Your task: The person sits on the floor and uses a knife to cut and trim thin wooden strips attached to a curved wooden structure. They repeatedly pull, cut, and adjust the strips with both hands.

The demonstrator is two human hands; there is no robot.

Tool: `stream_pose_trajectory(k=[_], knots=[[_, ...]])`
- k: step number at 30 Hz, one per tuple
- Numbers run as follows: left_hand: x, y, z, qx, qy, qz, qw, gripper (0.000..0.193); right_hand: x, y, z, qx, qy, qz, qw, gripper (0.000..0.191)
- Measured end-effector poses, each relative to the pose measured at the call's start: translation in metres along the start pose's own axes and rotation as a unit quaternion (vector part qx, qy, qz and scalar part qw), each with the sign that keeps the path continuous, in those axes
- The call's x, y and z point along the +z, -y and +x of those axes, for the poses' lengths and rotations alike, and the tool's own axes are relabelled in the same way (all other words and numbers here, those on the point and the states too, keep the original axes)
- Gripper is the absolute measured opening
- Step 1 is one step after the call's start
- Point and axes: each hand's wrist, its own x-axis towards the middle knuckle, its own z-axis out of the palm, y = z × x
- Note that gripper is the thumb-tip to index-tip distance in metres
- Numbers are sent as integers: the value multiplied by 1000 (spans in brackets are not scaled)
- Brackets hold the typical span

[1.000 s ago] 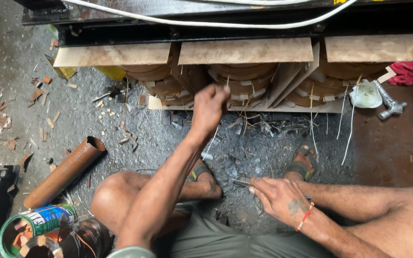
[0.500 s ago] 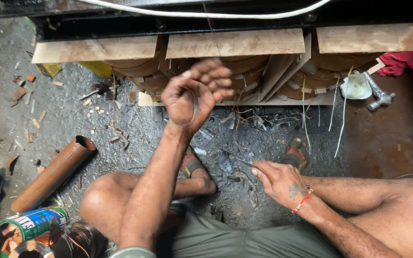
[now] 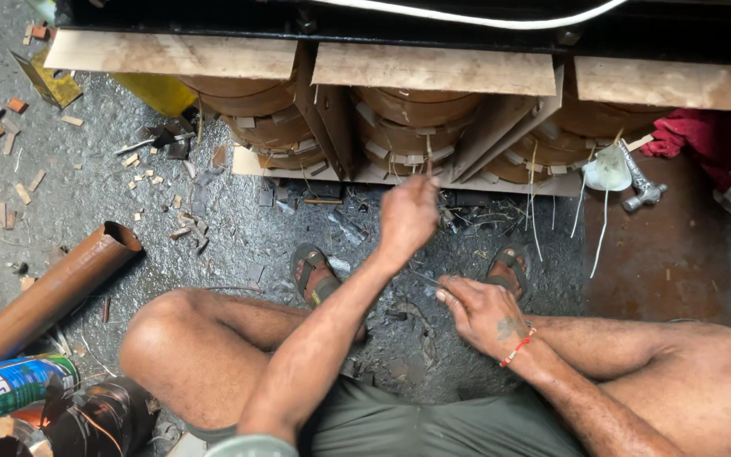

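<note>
The person squats on the gritty floor before three brown wound coils set under wooden boards. The left hand is raised just in front of the middle coil, its grip closed to a fist; whether it holds a strand cannot be told. The right hand sits low between the sandalled feet, fingers pinched on a thin dark rod. A rusty pipe lies to the left, a hammer to the right.
</note>
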Motion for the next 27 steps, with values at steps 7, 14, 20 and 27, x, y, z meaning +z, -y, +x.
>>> stream_pose_trajectory(k=[7, 14, 20, 27], knots=[[-12, 29, -85, -47, 79, -48, 995, 32, -10, -2, 18, 29, -32, -23, 999, 23], [-61, 68, -42, -146, -68, -24, 987, 37, -57, 3, 52, -1, -160, -70, 985, 18], [-32, 33, 63, 13, 32, -92, 995, 38, -48, 11, 113, 68, -197, 21, 978, 16], [18, 22, 57, -120, 32, -416, 901, 29, -1, 7, 127, 284, -56, 541, 790, 16]])
